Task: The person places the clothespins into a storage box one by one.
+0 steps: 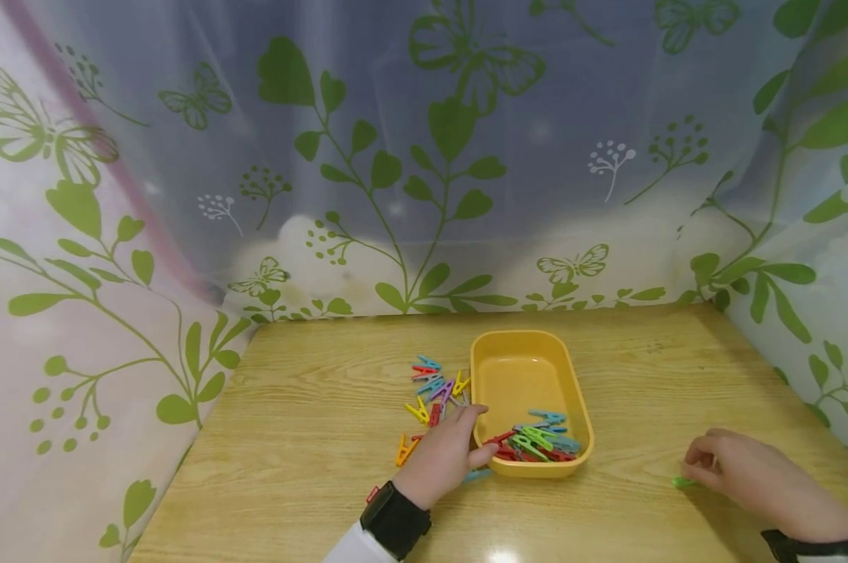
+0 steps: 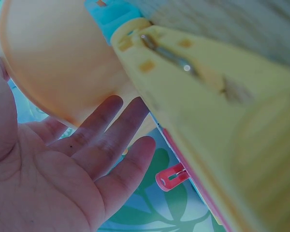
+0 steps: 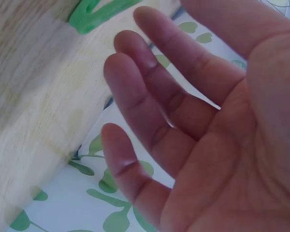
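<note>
My left hand (image 1: 441,453) reaches across the near left rim of a yellow plastic box (image 1: 580,391), fingertips at the rim and thumb by the near corner. Its fingers (image 2: 121,130) are spread and loosely bent, holding nothing. Close beside it in the left wrist view lie a large yellow clothespin (image 2: 193,92) and a blue clothespin (image 2: 113,17). At the right of the table, my right hand (image 1: 741,473) hovers low over a green clothespin (image 1: 683,482). The right wrist view has this green clothespin (image 3: 94,19) lying on the wood beyond relaxed fingertips.
Green, red and blue clothespins (image 1: 537,439) are heaped at the near end of the box. Left of it, several mixed-colour clothespins (image 1: 441,391) are scattered, with an orange clothespin (image 1: 404,451) nearer. A patterned cloth (image 1: 396,156) hangs behind and beside the wooden table (image 1: 290,438).
</note>
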Tool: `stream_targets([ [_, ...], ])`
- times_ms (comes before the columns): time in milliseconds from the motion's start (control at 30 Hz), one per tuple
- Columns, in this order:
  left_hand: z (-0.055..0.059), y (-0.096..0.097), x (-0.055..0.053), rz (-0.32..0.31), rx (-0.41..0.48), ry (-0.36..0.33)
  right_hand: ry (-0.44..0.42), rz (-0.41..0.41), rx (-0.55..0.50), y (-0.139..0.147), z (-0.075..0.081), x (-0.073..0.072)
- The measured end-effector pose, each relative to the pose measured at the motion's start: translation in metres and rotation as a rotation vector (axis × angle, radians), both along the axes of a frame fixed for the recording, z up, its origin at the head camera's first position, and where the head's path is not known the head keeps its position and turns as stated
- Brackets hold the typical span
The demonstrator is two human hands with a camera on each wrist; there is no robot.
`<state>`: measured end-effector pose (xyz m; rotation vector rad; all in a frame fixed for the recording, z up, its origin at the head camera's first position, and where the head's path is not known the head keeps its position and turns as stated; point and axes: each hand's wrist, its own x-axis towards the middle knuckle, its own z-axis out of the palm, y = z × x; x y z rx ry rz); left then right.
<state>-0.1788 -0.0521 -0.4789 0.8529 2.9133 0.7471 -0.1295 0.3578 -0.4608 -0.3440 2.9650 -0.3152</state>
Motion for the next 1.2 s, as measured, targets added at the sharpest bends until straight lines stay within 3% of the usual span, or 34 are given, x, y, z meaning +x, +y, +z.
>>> stream_targets([
  [700, 0.001, -0.001, 0.001, 0.005, -0.008, -0.01, 0.112, 0.043, 0.025, -0.005, -0.001, 0.002],
  [933, 0.001, 0.0, 0.0, 0.005, 0.001, -0.013, 0.289, 0.061, 0.034, -0.012, 0.008, -0.004],
  [1200, 0.001, -0.001, 0.0, -0.003, 0.012, -0.016, 0.466, 0.106, 0.038, -0.044, 0.038, -0.016],
])
